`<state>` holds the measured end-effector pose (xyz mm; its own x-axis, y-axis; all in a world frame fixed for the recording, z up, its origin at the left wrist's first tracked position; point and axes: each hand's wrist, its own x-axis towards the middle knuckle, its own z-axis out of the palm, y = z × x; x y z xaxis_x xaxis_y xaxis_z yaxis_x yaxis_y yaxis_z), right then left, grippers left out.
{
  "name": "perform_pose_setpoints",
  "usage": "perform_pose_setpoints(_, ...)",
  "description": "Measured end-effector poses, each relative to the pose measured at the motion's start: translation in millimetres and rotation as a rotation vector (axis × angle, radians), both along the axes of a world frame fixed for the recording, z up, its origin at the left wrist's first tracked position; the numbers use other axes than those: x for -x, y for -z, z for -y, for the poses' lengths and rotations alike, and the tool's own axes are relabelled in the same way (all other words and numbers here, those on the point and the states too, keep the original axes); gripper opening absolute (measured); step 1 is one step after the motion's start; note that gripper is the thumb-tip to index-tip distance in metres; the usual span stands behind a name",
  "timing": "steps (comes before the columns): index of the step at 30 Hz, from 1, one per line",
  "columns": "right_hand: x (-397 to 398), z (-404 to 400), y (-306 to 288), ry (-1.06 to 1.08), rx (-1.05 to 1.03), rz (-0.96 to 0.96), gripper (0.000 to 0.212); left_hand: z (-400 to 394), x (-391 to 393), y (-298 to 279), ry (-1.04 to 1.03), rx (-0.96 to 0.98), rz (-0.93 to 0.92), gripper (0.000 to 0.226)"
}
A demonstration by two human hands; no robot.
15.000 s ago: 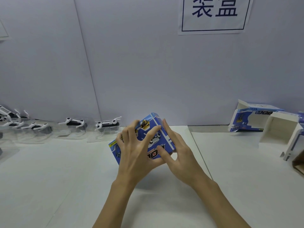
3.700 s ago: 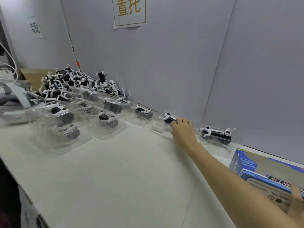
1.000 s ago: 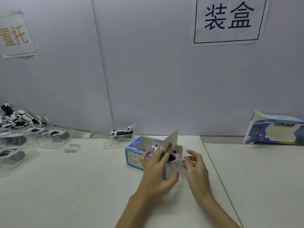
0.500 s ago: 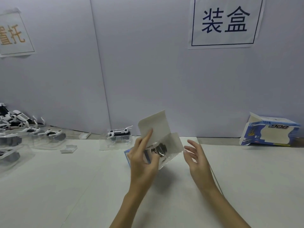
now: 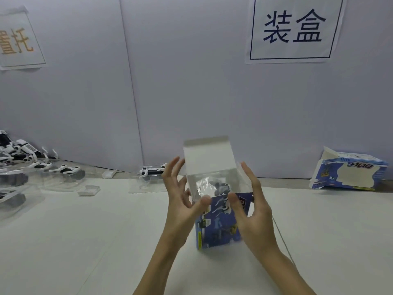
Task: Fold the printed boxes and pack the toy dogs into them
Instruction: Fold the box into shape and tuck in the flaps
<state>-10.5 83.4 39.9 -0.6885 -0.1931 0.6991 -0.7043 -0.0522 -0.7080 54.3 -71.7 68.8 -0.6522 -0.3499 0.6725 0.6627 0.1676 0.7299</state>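
A blue printed box (image 5: 219,226) stands upright on the white table in the middle of the head view, its top lid flap (image 5: 209,158) raised. Inside its open top sits a toy dog in a clear plastic tray (image 5: 214,187). My left hand (image 5: 182,203) holds the box's left side, thumb on the front top edge, fingers spread upward. My right hand (image 5: 253,211) holds the right side with its thumb on the front face.
More toy dogs in clear trays: one (image 5: 152,173) behind the box at the wall, several (image 5: 63,171) to the left, a pile (image 5: 14,150) at far left. A small clear piece (image 5: 89,190) lies nearby. Another folded printed box (image 5: 348,173) lies at right.
The box has gone from lying and tilted in my left hand to standing upright. My right hand, free half a second ago, now holds its right side. The dog tray sits deeper inside.
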Motion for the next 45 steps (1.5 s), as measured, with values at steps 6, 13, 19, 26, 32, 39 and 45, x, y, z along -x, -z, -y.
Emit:
perform_pose_setpoints(6, 0.5, 0.7, -2.6, 0.020, 0.036, 0.076, 0.054, -4.4, 10.4, 11.1, -0.050, 0.025, 0.013, 0.067)
perform_pose_setpoints(13, 5.4, -3.8, -12.0, -0.080, 0.062, 0.172, 0.029, -3.3, 9.3, 14.5, -0.095, 0.064, 0.098, 0.043)
perform_pose_setpoints(19, 5.3, -2.4, -19.9, -0.122, 0.133, 0.250, 0.023, -2.6, 5.4, 8.3, -0.101, 0.058, 0.114, 0.022)
perform_pose_setpoints(26, 10.2, -8.2, -26.1, -0.248, 0.251, 0.396, 0.047, -8.1, 2.4, 4.7, 0.071, -0.084, 0.218, 0.027)
perform_pose_setpoints(32, 12.0, -10.4, -28.9, -0.339, 0.238, 0.420, 0.050, -8.1, 2.6, 3.7, 0.082, -0.103, 0.212, 0.036)
perform_pose_setpoints(39, 10.8, -8.8, -27.8, -0.357, 0.262, 0.447, 0.046, -7.5, 1.5, 3.4, 0.087, -0.141, 0.182, 0.043)
perform_pose_setpoints(45, 8.5, -9.5, -23.9, -0.322, 0.300, 0.448, 0.017, -3.2, 3.6, 5.3, 0.155, -0.247, 0.135, 0.083)
